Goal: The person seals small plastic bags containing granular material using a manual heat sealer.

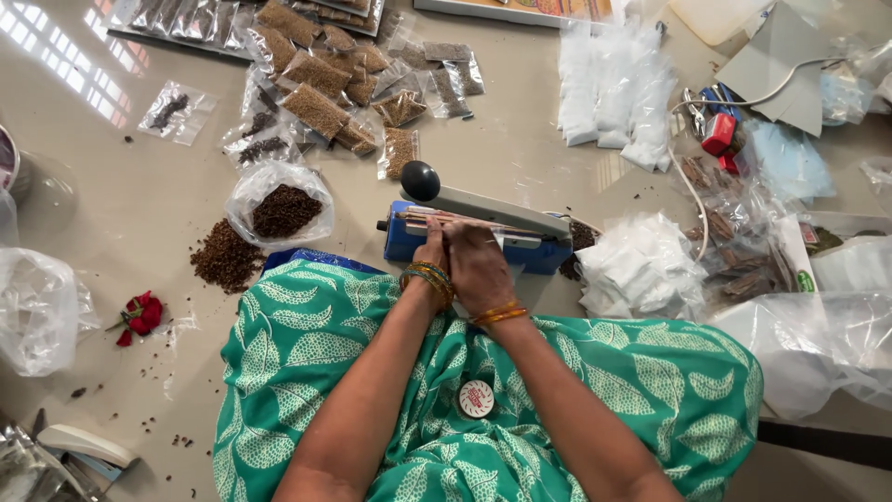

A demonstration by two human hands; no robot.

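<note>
A blue heat sealer stands on the floor in front of my lap, its grey lever with a black knob raised. My left hand and my right hand are pressed together at the sealer's front edge. Their fingers pinch a small clear pouch laid on the sealing bar. My hands hide most of the pouch. Both wrists carry orange and gold bangles. A green leaf-patterned cloth covers my lap.
An open bag of dark seeds and a loose brown seed pile lie left of the sealer. Filled seed packets lie beyond it, white packets at the back right. Empty pouches sit at the right, a red flower at the left.
</note>
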